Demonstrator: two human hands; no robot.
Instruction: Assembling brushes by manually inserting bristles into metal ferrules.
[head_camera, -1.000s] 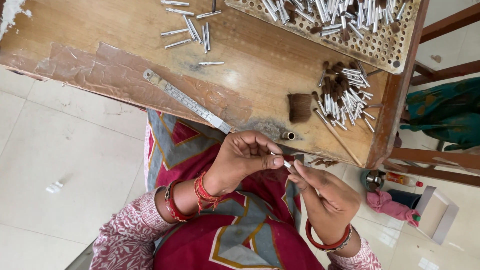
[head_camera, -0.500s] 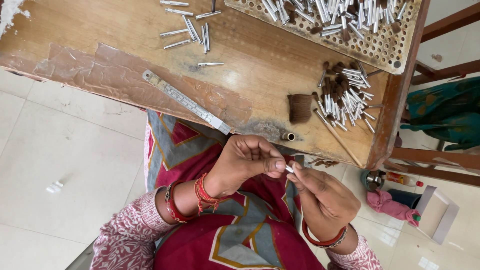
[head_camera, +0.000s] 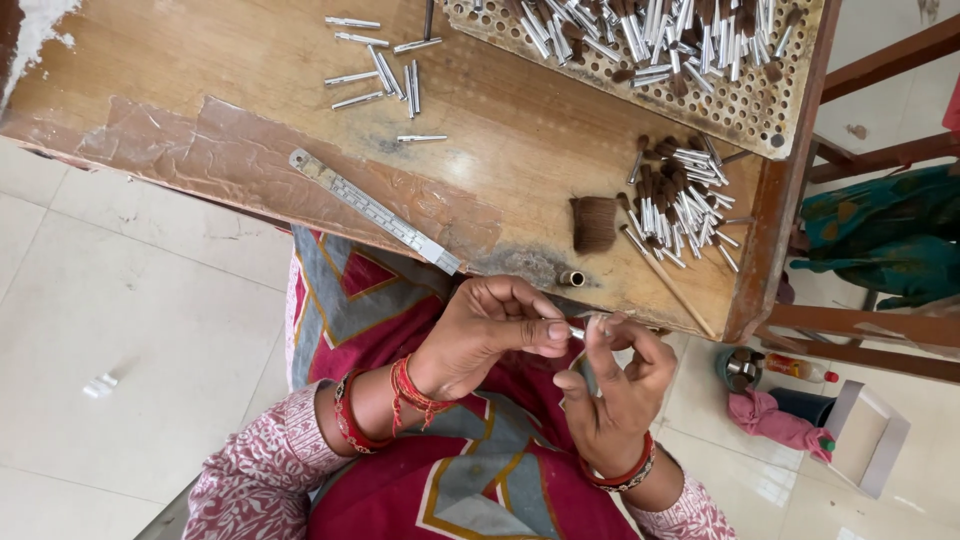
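My left hand and my right hand meet over my lap, just below the table's front edge. Between their fingertips is a small silver metal tube. The left thumb and forefinger pinch it, and the right fingertips touch its other end. Red bangles circle both wrists. On the wooden table above the hands lie a brown tuft of bristles, a short brass cylinder and a pile of silver tubes with brown bristle tips.
A metal ruler lies slanted near the table's front edge. Several loose silver tubes lie at the far side. A perforated board holds many upright tubes. Wooden chair rails, green cloth and a white box sit at the right, on the tiled floor.
My hands have drawn closer together around the small tube, and the right fingers have shifted on its end. Nothing on the table has moved.
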